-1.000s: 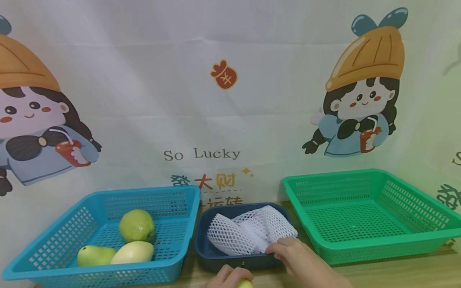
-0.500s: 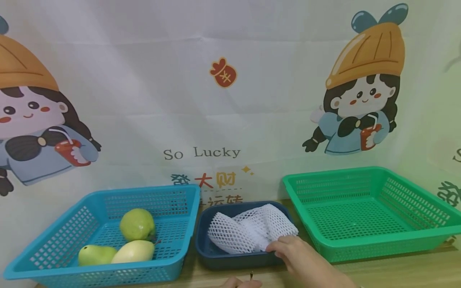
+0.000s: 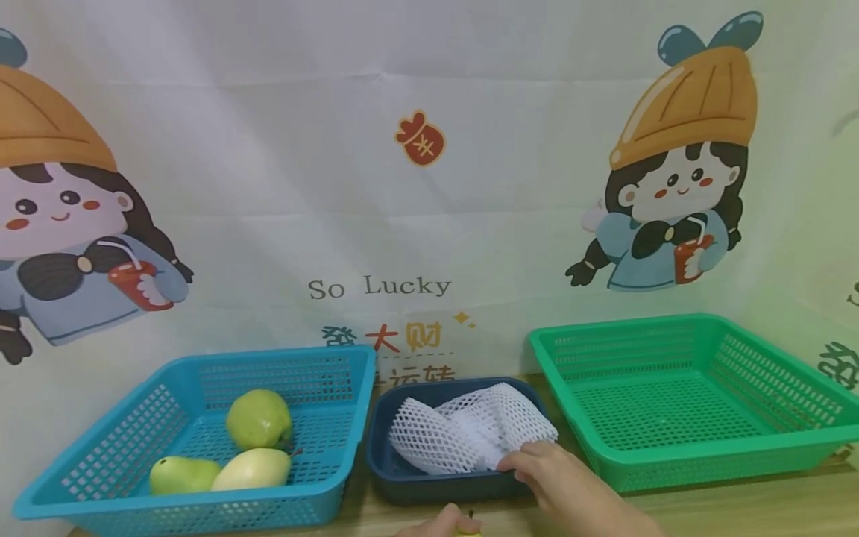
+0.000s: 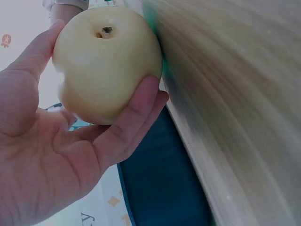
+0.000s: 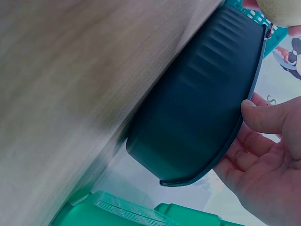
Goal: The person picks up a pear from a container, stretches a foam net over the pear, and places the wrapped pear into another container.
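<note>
My left hand (image 4: 70,141) holds a round, pale yellow pear (image 4: 108,61), thumb on one side and fingers curled round the other. In the head view only its thumb and fingers and the stemmed top of the pear (image 3: 469,528) show at the bottom edge. At the front right of a dark blue basin (image 3: 443,488) is my right hand (image 3: 553,473). Its thumb (image 5: 265,117) lies over the rim from outside, while the other fingers reach behind the rim, close against white foam fruit netting (image 3: 436,440) in the basin. Those fingertips are partly hidden.
A blue basket (image 3: 268,503) at the left holds a green pear (image 3: 258,419), another green pear (image 3: 183,475) and a pale yellow one (image 3: 253,468). To the right stands a green basket (image 3: 711,451). A printed cloth (image 3: 496,246) hangs behind the wooden table (image 3: 738,507).
My left hand dips with the pear toward the bottom edge, then rises slightly and shows the pear's stem upright. The right hand stays at the basin's rim.
</note>
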`<action>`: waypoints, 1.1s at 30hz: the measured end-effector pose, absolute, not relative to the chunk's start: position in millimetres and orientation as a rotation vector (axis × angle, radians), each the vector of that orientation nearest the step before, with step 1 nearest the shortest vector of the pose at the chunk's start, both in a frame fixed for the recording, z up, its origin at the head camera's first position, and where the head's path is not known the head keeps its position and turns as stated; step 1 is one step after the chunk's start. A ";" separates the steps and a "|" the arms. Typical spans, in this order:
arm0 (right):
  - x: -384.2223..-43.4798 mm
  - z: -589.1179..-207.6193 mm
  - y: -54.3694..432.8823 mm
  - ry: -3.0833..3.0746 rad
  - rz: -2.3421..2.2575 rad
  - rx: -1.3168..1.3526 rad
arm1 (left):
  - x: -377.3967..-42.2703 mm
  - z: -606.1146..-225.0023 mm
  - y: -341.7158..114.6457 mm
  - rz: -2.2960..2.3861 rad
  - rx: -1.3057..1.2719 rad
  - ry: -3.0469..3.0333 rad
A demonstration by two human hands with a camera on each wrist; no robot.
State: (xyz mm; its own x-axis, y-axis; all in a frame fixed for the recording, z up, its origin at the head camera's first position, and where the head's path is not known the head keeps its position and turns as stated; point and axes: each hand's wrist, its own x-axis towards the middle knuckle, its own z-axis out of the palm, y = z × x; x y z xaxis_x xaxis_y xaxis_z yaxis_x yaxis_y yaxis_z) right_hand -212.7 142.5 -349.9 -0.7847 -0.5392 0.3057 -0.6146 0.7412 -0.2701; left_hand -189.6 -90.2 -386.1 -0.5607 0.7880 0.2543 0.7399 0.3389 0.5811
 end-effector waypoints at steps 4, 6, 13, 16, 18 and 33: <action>-212.0 -348.7 141.2 -2.804 0.578 0.885 | -178.5 -382.6 -92.0 1.051 1.347 2.692; -211.8 -348.7 141.2 -2.810 0.568 0.889 | -175.8 -380.3 -91.4 1.052 1.172 2.762; -210.5 -349.4 141.7 -2.799 0.504 0.902 | -182.9 -373.7 -99.4 0.931 1.174 2.790; -210.7 -349.0 141.7 -2.799 0.488 0.910 | -185.3 -379.2 -101.4 0.958 1.399 2.837; -210.8 -348.6 141.6 -2.809 0.492 0.913 | -184.7 -383.2 -99.9 0.973 1.510 2.897; -211.7 -349.0 143.9 -2.810 0.506 0.934 | -175.2 -374.2 -99.7 0.862 1.290 3.065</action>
State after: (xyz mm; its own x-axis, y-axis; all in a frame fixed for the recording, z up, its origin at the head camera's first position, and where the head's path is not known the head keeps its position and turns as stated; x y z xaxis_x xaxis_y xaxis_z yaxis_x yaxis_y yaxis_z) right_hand -211.7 143.9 -349.0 -0.7984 -0.5556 0.2321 -0.6017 0.7513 -0.2713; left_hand -175.2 -99.7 -374.2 -0.6811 0.5833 0.4426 0.7285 0.6007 0.3293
